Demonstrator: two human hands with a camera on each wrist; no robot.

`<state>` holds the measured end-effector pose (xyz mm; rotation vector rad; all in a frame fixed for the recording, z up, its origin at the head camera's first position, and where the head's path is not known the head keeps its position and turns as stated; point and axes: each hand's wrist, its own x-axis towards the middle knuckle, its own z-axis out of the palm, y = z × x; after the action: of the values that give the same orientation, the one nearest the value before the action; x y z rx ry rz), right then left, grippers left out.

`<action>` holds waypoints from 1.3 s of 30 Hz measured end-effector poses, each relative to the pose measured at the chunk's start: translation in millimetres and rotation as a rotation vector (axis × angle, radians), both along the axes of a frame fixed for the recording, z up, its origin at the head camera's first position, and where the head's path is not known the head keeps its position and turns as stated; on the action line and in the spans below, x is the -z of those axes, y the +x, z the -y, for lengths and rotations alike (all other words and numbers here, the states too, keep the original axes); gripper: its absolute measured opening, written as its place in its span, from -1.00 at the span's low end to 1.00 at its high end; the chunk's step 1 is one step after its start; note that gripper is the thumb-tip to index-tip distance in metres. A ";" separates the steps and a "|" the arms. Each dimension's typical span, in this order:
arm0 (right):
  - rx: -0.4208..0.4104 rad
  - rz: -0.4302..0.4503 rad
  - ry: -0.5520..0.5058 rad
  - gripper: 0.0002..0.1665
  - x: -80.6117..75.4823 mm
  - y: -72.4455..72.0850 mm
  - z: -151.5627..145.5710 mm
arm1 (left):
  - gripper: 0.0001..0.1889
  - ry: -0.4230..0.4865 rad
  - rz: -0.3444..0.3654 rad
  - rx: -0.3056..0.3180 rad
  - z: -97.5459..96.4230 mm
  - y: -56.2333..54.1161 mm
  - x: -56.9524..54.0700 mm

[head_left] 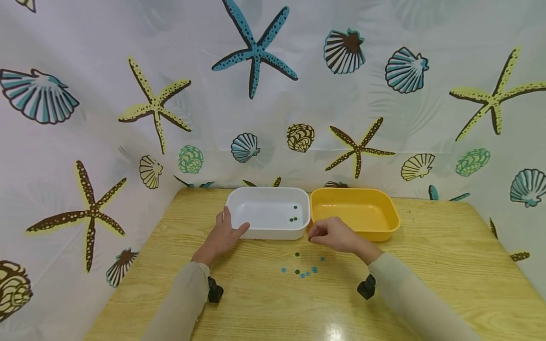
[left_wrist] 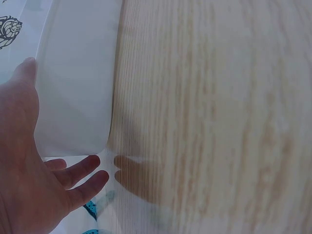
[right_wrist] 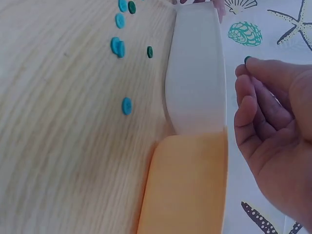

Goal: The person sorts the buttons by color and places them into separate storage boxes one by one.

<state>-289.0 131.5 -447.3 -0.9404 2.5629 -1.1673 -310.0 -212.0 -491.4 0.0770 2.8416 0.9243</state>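
A small dark green button (right_wrist: 247, 59) is pinched between the thumb and fingertip of my right hand (head_left: 334, 235). That hand is just in front of where the white tray (head_left: 264, 234) meets the yellow tray (head_left: 384, 232). My left hand (head_left: 222, 236) spreads around the white tray's near left corner, its thumb at the rim and its fingers loosely extended by the end wall. Several green buttons (head_left: 295, 207) lie inside the white tray, toward its right end. On the table in front are a green button (head_left: 297, 254), another nearer one, and several blue buttons (head_left: 314, 270).
Both trays stand side by side at the back of the wood-grain table (head_left: 256, 303). Behind them hangs a white curtain (head_left: 273, 113) printed with shells and starfish, which also runs along both sides. The yellow tray's visible floor holds no buttons.
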 end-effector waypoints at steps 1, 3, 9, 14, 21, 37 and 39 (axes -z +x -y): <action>0.012 -0.002 -0.004 -0.95 -0.6 -1.5 0.5 | 0.16 0.001 0.001 -0.001 0.2 -0.1 0.1; 0.035 -0.004 -0.013 -0.93 -1.9 -4.5 1.5 | 0.15 0.002 0.000 -0.002 0.3 -0.1 0.1; 0.108 -0.001 -0.011 -0.87 -8.5 -12.6 8.1 | 0.12 0.007 0.000 -0.001 -0.3 0.5 -2.0; 0.169 0.000 0.027 -0.87 -12.8 -19.2 16.8 | 0.09 0.015 0.000 -0.002 -0.4 0.3 -0.8; 0.182 -0.015 0.059 -0.90 -13.5 -28.1 26.7 | 0.10 0.015 0.001 -0.003 0.6 0.2 1.3; 0.214 0.007 0.060 -0.91 -6.2 -43.8 36.1 | 0.15 0.022 -0.005 0.000 1.6 -0.4 3.1; 0.221 0.016 0.064 -0.90 -7.8 -44.6 37.5 | 0.14 0.026 -0.008 -0.001 1.5 -0.2 3.0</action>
<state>-333.6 94.0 -439.5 -0.6445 2.7279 -1.1320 -310.2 -213.5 -494.4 0.0817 2.8375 0.9636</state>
